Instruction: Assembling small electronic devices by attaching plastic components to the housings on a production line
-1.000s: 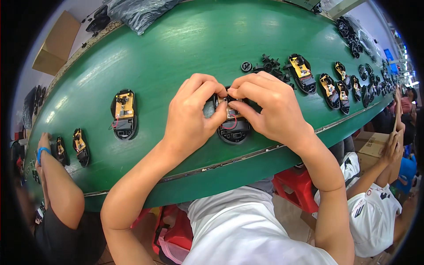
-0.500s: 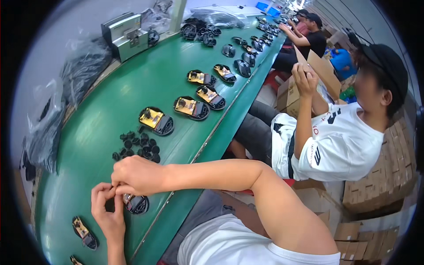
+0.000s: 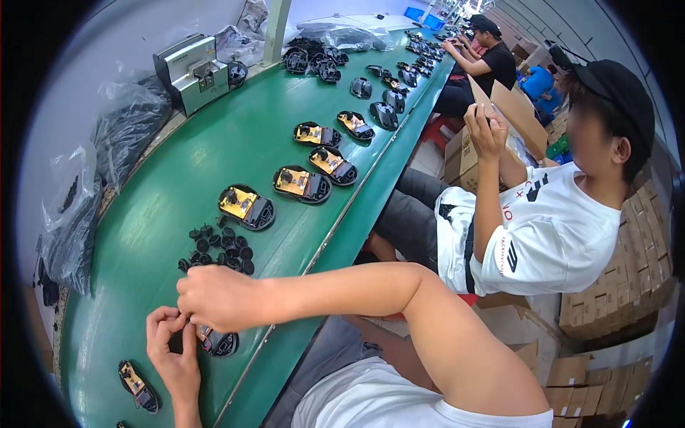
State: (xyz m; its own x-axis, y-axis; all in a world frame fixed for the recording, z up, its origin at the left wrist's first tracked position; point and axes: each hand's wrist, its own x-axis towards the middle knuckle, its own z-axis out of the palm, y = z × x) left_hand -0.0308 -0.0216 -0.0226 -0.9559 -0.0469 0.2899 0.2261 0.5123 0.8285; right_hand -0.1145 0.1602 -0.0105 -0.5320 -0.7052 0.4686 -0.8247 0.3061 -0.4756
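Presently both hands, left hand (image 3: pixel 170 351) and right hand (image 3: pixel 214 299), pinch one open black mouse shell with yellow circuit board (image 3: pixel 216 342), near small black round wheels (image 3: pixel 217 250) on green belt (image 3: pixel 178 164).

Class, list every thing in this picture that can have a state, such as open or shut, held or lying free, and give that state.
Left hand: fingers pinched on the mouse base.
Right hand: closed over the same base.
Black open mouse base with yellow board: uncovered, held on the belt.
Small black round wheels: loose, heaped.
Row of uncovered black mouse bases: lying free.
Green conveyor belt: loaded.
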